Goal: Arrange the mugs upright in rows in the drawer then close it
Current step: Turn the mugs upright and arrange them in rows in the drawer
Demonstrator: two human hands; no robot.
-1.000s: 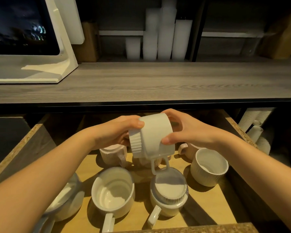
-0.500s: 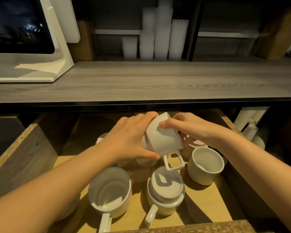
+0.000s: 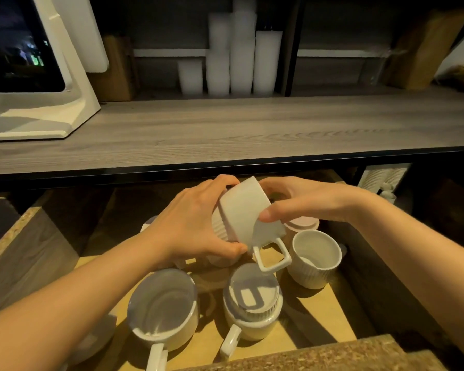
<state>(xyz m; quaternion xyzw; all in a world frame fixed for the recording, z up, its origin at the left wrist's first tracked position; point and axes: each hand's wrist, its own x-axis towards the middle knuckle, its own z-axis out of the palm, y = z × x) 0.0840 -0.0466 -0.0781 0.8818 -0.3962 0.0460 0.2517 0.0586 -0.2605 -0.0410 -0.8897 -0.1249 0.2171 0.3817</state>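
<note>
Both hands grip one white mug above the far middle of the open drawer: the left hand wraps its ribbed side, the right hand pinches its smooth wall. The mug is tilted, handle pointing down and near. Three upright mugs stand below it.

Dim room, warm light pooling in the open drawer

Light falls from above and slightly behind, throwing hard shadows off the mugs; the held mug casts its handle's outline onto the upturned mug below. Shelves behind sink into murk, stacked cups soft and smeared. Countertop edges bow from wide-angle distortion.
</note>
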